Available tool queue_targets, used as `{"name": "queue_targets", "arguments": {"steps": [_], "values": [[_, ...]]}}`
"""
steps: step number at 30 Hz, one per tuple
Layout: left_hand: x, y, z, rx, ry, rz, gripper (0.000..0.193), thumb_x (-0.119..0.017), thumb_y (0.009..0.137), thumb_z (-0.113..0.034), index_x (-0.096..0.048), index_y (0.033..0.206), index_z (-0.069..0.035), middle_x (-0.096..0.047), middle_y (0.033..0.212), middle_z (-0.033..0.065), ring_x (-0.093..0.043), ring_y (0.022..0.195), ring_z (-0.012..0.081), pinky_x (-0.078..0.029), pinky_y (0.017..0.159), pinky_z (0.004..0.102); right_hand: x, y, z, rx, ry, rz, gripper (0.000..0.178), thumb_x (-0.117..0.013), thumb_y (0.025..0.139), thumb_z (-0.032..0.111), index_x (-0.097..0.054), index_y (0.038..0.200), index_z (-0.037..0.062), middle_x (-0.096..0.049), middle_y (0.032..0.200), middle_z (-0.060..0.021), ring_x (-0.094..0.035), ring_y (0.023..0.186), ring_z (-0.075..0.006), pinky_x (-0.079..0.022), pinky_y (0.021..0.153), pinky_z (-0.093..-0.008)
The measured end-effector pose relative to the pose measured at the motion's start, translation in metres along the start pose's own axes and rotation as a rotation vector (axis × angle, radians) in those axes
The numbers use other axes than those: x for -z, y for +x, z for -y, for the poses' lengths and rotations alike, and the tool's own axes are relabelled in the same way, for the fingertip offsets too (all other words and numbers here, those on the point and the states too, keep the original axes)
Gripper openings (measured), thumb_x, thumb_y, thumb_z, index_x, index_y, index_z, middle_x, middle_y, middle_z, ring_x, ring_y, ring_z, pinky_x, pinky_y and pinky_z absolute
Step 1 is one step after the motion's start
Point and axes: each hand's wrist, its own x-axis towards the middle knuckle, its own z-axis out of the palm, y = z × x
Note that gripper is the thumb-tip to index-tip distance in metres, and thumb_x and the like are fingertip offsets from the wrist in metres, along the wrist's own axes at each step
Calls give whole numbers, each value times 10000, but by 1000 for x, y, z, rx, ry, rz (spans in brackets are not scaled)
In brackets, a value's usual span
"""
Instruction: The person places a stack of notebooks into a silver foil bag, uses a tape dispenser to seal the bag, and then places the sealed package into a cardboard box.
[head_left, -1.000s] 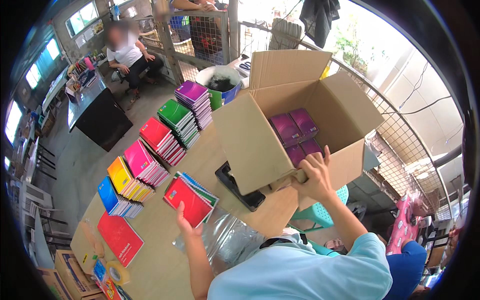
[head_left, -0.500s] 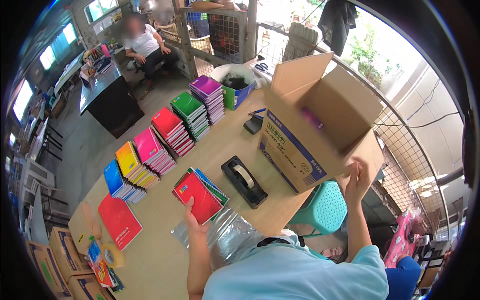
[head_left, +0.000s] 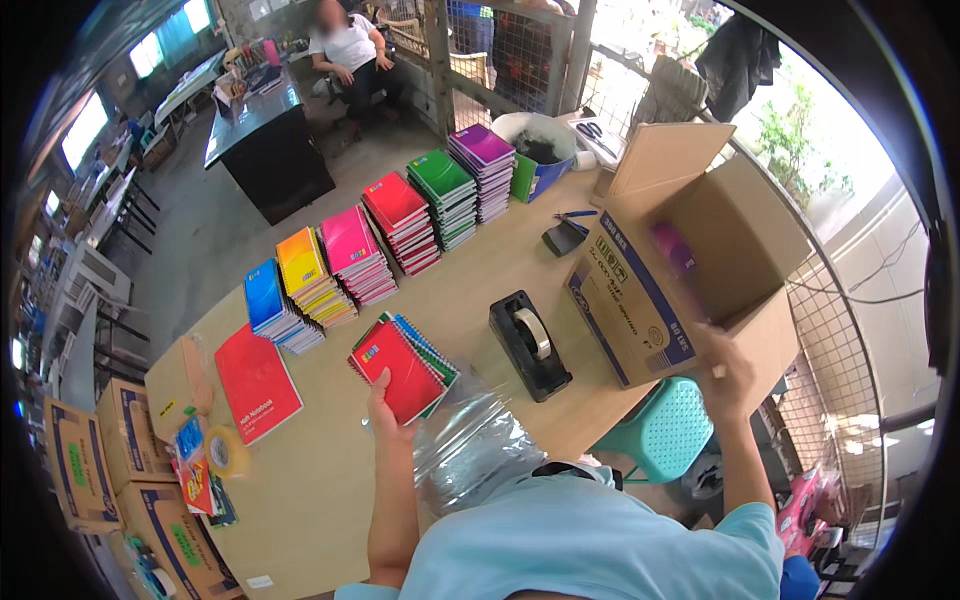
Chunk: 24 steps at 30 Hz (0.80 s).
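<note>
My left hand [head_left: 385, 405] grips a small pile of spiral notebooks [head_left: 408, 372], thumb across the red cover on top; green and blue ones stick out beneath. Clear plastic wrap [head_left: 470, 440] lies beside them, against my front. At the near right corner of an open cardboard box [head_left: 630, 310] is my right hand [head_left: 728, 378], its fingers curled but smeared by motion. Whether they touch the box or hold anything, I cannot tell. Inside the box shows a purple item [head_left: 673, 250], partly blurred. A black tape dispenser [head_left: 530, 345] stands between the notebooks and the box.
Stacks of spiral notebooks in several colours, including a pink stack [head_left: 355, 255], line the table's far edge. A large red notebook [head_left: 257, 385] and a yellow tape roll [head_left: 227, 452] lie left. Closed cartons [head_left: 175, 535] stand beyond. A teal stool [head_left: 665, 430] is below the box. Someone sits farther back.
The view has swung, carrying the table and box rightward in the picture. My right hand, pinched at the box corner before, is now blurred close by. My left hand still grips the notebooks.
</note>
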Motion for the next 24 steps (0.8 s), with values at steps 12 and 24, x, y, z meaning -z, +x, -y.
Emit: {"name": "queue_targets", "arguments": {"steps": [12,24], "values": [[5,14,3,-147,79,58,426,-633,922,-163,-486,1296,-21,-616,1193,134,-640,1046,267,-539,886,422,-50,49,-30,-822,-662,-249,637,-569,884,143,-407,1480,300,-113,1599,-246,-88,1431,-563,-147,1073,-753],[-3,31,11,114,158,4,486,-680,887,-155,-476,1309,-27,-610,1226,147,-638,1079,270,-544,921,446,-232,205,149,356,487,153,315,-685,745,11,-671,1059,25,-660,1050,-150,-611,1008,-354,-486,905,-405]]}}
